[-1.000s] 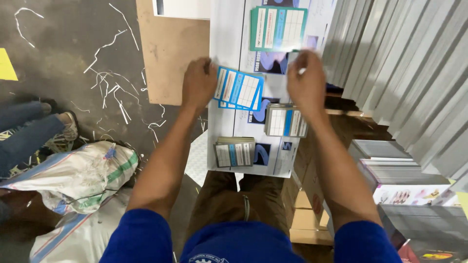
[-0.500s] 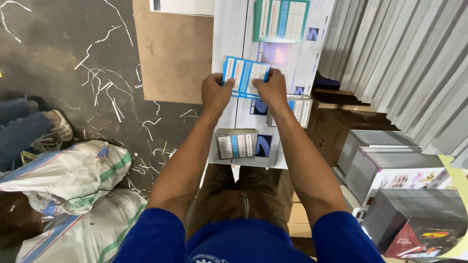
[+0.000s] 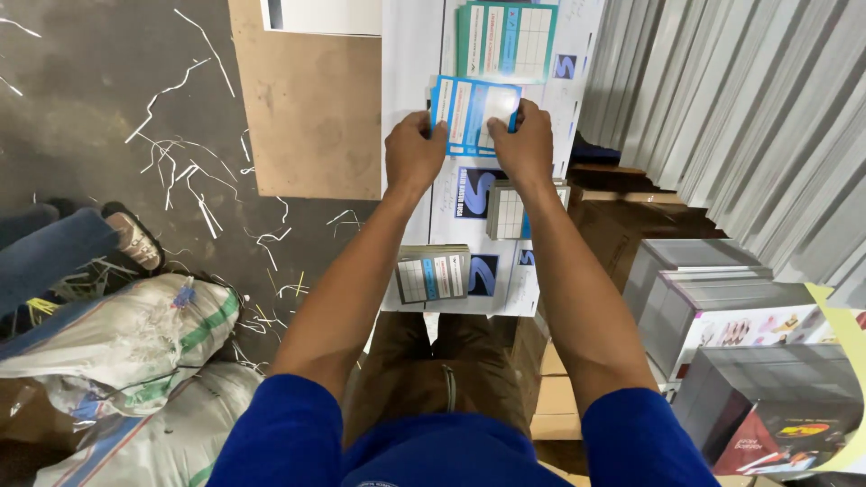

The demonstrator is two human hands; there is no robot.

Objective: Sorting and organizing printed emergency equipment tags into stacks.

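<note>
Both hands grip one stack of blue cards (image 3: 473,114) between them, left hand (image 3: 413,151) and right hand (image 3: 525,144) at its short ends; long axis crosswise, a green stack (image 3: 505,41) just beyond.

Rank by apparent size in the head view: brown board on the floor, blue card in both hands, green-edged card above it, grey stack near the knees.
1. brown board, clearly largest.
2. green-edged card and blue card: look alike, both partly cut off or covered, so unranked.
3. grey stack, smallest.
</note>
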